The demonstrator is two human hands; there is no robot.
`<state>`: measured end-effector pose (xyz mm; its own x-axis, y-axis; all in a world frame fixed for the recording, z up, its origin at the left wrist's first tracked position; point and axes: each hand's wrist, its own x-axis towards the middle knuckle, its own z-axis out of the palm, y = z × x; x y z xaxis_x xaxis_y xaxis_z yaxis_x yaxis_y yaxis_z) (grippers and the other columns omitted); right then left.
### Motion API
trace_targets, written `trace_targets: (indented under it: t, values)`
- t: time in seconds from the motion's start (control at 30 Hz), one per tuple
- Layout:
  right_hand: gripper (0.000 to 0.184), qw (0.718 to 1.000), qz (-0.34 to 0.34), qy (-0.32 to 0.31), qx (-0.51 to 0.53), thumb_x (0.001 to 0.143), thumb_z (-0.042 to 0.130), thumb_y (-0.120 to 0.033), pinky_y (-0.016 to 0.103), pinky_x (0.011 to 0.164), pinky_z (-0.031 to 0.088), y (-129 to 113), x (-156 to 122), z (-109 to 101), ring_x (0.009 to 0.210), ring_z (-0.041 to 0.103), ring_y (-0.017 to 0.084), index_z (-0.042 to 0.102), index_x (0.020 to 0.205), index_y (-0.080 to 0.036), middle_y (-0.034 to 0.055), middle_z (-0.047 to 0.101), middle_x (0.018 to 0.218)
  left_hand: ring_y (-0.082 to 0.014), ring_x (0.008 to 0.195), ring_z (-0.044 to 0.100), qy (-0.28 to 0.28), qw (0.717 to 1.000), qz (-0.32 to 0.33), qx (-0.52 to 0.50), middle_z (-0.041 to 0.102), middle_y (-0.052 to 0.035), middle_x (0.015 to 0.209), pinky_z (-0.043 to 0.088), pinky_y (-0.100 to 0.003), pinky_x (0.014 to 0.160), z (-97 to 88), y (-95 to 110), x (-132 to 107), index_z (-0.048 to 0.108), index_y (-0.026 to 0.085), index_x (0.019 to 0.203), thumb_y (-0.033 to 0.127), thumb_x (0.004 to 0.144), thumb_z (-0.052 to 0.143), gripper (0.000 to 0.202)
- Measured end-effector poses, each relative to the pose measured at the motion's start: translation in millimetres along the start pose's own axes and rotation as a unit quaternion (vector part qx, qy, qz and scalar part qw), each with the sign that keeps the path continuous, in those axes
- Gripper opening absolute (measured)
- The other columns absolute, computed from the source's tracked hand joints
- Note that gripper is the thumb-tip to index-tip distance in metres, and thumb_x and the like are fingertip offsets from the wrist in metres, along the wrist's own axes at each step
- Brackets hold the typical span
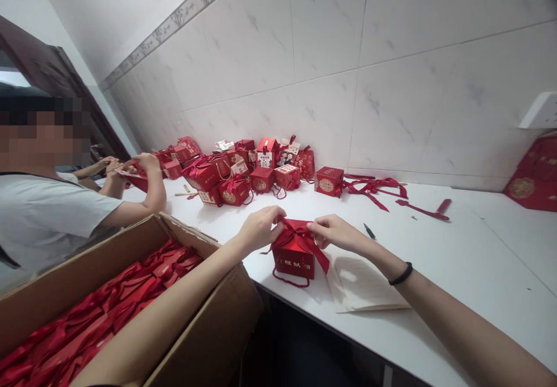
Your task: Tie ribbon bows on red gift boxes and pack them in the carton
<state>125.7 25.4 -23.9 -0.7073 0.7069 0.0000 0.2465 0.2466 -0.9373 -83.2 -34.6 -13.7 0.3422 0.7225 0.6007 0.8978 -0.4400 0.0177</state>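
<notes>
A small red gift box (295,262) with gold lettering stands on the white table in front of me, a red ribbon (297,235) tied in a bow on its top. My left hand (264,226) pinches one loop of the ribbon at the box's left upper edge. On the opposite side, my right hand (328,232) is closed on the ribbon's right loop, fingers bent. One ribbon tail hangs down the box's right front, and a twisted red cord handle droops below its front face.
A cardboard carton (198,323) of red ribboned pieces stands at left. Several finished-looking red boxes (235,191) crowd the wall. Loose ribbons (376,187), a black pen (369,231) and an open notebook (365,282) lie on the table (474,271). A co-worker (56,201) works at far left.
</notes>
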Motion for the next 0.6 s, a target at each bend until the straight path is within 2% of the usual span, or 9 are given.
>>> trace_targets:
  t: [0.17,0.3,0.6]
  values:
    - [0.028,0.999,-0.021,0.004,-0.026,0.081,0.051,-0.03,0.022,0.051,0.044,2.6,1.0,0.1,0.05,0.054,0.012,0.052,0.058,-0.014,0.0013,0.057,0.052,-0.0128,0.06,0.055,-0.041,0.998,-0.037,0.015,0.06,-0.0004,0.068,0.043,-0.024,0.057,-3.1,5.2,0.8,0.051,0.018,0.088,0.016,0.072,0.047,0.017]
    - [0.028,0.999,-0.008,0.007,-0.031,0.082,0.048,-0.026,0.021,0.051,0.044,-2.8,-1.0,1.3,0.051,0.055,0.012,0.052,0.057,-0.014,0.0009,0.056,0.052,-0.0142,0.06,0.055,-0.079,0.995,-0.044,0.033,0.061,-0.001,0.069,0.042,-0.024,0.056,-5.3,7.6,1.4,0.052,0.018,0.086,0.017,0.069,0.048,0.017]
    - [0.028,0.999,-0.01,0.007,-0.031,0.081,0.049,-0.024,0.022,0.052,0.043,-3.4,-1.7,1.5,0.051,0.055,0.012,0.051,0.056,-0.015,0.001,0.057,0.052,-0.0134,0.061,0.056,-0.086,0.995,-0.047,0.017,0.062,-0.0008,0.07,0.041,-0.023,0.055,-5.2,6.9,1.7,0.051,0.019,0.081,0.017,0.071,0.049,0.011]
